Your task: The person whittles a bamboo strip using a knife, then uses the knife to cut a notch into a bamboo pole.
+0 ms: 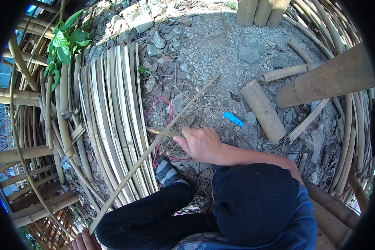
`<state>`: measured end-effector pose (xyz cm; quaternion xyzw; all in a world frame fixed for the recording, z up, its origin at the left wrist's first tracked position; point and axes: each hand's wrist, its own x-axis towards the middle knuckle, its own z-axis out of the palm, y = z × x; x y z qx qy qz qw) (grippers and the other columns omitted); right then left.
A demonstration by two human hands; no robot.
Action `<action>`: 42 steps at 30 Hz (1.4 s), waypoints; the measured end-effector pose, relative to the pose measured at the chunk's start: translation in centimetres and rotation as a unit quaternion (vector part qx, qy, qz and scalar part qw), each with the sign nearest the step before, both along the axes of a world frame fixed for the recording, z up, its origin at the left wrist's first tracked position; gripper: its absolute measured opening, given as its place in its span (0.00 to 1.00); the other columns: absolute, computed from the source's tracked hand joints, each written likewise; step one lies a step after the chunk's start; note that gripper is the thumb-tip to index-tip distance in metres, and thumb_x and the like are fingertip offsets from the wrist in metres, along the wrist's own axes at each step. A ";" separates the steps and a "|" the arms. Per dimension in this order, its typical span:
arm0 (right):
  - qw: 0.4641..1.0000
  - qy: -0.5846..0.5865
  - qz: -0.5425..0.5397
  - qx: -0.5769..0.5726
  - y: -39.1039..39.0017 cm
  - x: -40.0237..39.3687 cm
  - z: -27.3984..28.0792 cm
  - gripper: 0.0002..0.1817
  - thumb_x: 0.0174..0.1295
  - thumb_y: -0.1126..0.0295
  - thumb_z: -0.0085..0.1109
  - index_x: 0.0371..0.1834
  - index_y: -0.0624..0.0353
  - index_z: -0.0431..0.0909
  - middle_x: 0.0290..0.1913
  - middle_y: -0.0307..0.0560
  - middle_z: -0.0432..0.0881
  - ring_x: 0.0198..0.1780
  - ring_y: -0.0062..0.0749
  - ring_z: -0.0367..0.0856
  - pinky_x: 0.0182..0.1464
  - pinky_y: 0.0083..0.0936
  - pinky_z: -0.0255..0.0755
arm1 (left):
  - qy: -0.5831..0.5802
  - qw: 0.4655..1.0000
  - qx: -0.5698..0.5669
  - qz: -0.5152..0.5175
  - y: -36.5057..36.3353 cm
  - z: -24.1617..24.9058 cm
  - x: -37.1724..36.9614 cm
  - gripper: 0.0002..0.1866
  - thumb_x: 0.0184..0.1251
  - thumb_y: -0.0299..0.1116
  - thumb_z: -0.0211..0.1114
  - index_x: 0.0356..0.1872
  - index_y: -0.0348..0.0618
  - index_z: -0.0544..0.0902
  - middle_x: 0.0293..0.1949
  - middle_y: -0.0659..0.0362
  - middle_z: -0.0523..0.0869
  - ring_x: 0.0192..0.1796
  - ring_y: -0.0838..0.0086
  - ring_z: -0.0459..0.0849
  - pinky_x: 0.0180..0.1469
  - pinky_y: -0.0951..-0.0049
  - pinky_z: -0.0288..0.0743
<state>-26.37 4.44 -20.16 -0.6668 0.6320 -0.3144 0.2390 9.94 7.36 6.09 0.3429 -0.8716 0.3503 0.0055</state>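
Note:
My right hand (202, 144) is closed around the handle of a knife (164, 132), with a bit of green showing at the grip. The knife's blade lies across a long, thin bamboo strip (142, 160), which runs diagonally up to the right. At the lower left, my left hand (85, 241) has its fingers wrapped round the strip's near end, partly cut off by the view's edge. Beside the strip, a row of split bamboo slats (116, 96) lies on the ground. A loop of pink-red string (171, 107) lies under the strip.
A flat blue object (233, 118) lies on the stony ground (216, 50). To its right are a bamboo piece (263, 110) and a thick bamboo post (325, 77). Bamboo railings (18, 98) and a leafy plant (66, 37) stand left. A sandaled foot (168, 173) rests near the slats.

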 end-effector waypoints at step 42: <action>0.980 0.020 -0.169 0.105 -2.0 -5.4 -6.8 0.28 0.79 0.51 0.45 0.31 0.66 0.79 0.21 0.61 0.82 0.25 0.63 0.84 0.33 0.56 0.77 | -0.009 1.000 -0.011 0.015 0.7 -1.4 1.5 0.18 0.74 0.55 0.64 0.43 0.54 0.93 0.23 0.70 0.86 0.17 0.85 0.69 0.18 0.76 0.53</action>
